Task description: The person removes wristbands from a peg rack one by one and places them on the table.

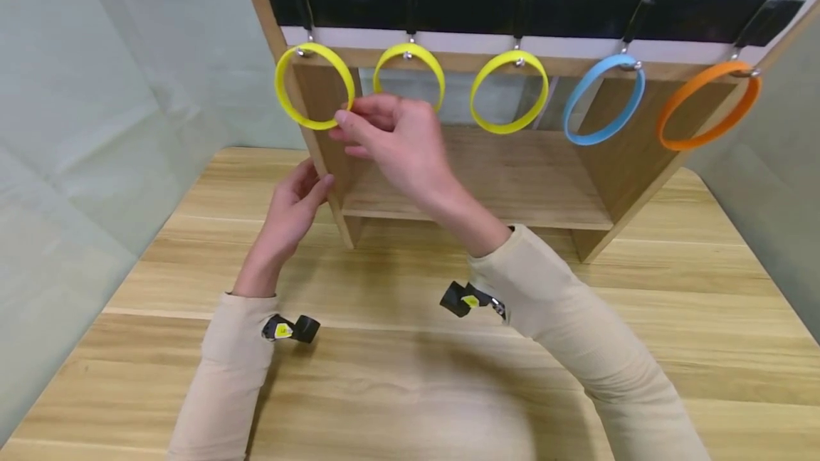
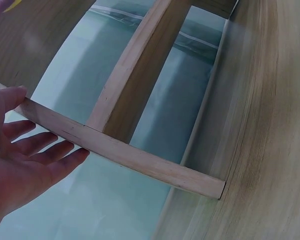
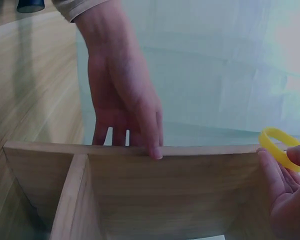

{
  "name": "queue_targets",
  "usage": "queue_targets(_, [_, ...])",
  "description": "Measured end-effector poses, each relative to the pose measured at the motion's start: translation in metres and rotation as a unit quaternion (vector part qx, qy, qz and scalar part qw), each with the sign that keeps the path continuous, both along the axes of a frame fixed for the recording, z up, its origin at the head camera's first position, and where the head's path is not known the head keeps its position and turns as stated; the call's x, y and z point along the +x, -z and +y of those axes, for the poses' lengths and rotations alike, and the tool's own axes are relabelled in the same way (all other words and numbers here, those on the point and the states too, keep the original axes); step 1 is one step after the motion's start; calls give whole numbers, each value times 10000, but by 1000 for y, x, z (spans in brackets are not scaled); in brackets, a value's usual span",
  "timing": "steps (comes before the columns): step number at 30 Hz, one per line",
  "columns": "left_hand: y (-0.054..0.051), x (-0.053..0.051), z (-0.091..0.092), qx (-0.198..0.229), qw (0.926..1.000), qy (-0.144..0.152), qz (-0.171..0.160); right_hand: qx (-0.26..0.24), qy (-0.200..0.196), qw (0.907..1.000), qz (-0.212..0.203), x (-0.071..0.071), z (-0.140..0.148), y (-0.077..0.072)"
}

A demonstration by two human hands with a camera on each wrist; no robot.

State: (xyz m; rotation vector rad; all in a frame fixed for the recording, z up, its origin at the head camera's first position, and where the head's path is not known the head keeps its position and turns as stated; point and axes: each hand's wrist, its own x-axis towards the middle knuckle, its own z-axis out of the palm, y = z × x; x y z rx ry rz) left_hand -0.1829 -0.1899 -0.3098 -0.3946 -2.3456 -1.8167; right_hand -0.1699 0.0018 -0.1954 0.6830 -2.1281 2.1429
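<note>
Right sleeve (image 1: 592,347), hand (image 1: 397,135) pinching leftmost ring's edge (image 1: 314,124).

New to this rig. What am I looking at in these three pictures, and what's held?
No robot, just a person's bare hands. The wide picture comes from a head camera looking down; the other two come from cameras worn on the wrists. A wooden shelf unit stands on the wooden table. Along its top hang three yellow rings, a blue ring and an orange ring. The right hand pinches the leftmost yellow ring; the left hand holds the left side panel.
</note>
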Motion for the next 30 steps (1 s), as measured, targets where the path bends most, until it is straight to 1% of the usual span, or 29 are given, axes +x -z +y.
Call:
queue_targets(5, [0,1,-2,-103,9999,-79,-66,-152,-77,9999,17,5,0,-6])
queue_targets(9, [0,1,-4,-185,9997,-135,-45,-270,-192,9992,206,9,-1,-11])
queue_targets(13, [1,1,-5,-128,9999,-90,17,-430,-302,9983,258,15,-2,-16])
queue_targets(18, [0,1,-4,-105,9999,-43,8,-637,-458,9966,265,22,3,-21])
queue_targets(23, [-1,2,-2,-88,10000,10,0,-676,-620,9949,422,28,11,-21])
queue_targets(25, [-1,1,-2,-80,10000,-4,-5,-686,-704,9936,551,30,14,-19])
queue_targets(27, [-1,1,-3,-94,10000,-29,-3,-706,-755,9933,512,32,18,-17])
queue_targets(30, [-1,1,-3,-123,9999,-78,-1,-790,-807,9919,588,33,23,-13])
